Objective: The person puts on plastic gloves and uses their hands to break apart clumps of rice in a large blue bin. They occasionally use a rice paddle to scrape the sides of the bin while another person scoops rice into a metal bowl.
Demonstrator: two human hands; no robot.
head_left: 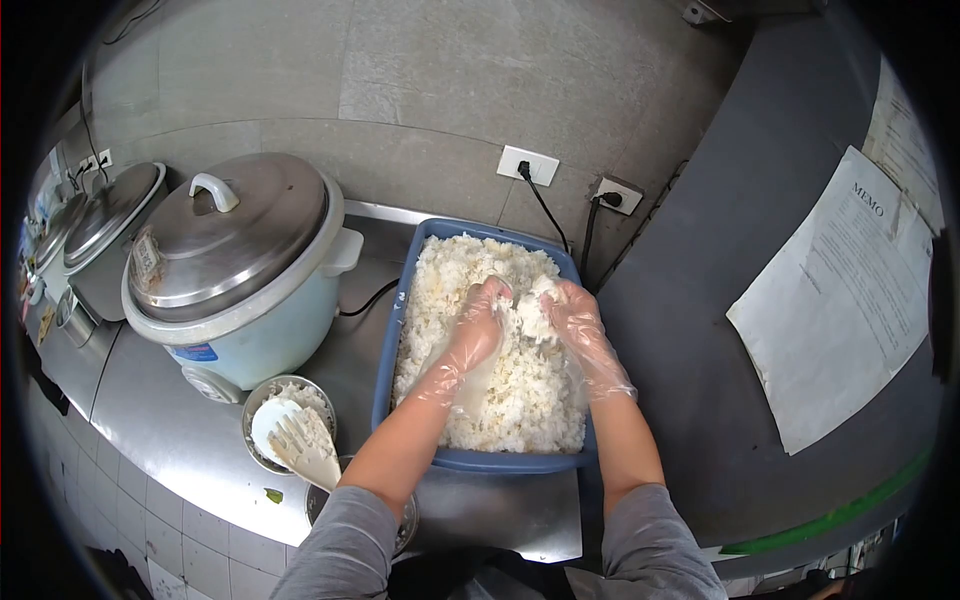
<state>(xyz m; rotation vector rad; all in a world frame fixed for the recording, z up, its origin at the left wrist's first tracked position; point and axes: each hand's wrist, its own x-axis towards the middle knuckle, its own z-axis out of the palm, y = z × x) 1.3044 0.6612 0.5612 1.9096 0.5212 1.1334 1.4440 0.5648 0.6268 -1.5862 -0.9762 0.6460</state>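
Observation:
Cooked white rice (480, 420) fills a blue rectangular tub (383, 375) in front of me. Clear plastic gloves cover both hands. My left hand (480, 325) is over the rice with its fingers curled around some of it. Opposite it, close by, my right hand (582, 325) grips a white clump of rice (537, 312). The fingertips of both hands face each other above the middle of the tub. Their undersides are hidden from view.
A large pale-blue rice cooker (265, 335) with a metal lid stands left of the tub. Nearer me, a metal bowl (250, 440) holds rice and a slotted paddle (310, 450). Power cords hang from wall outlets (528, 166). A memo sheet (840, 310) is on the dark panel at right.

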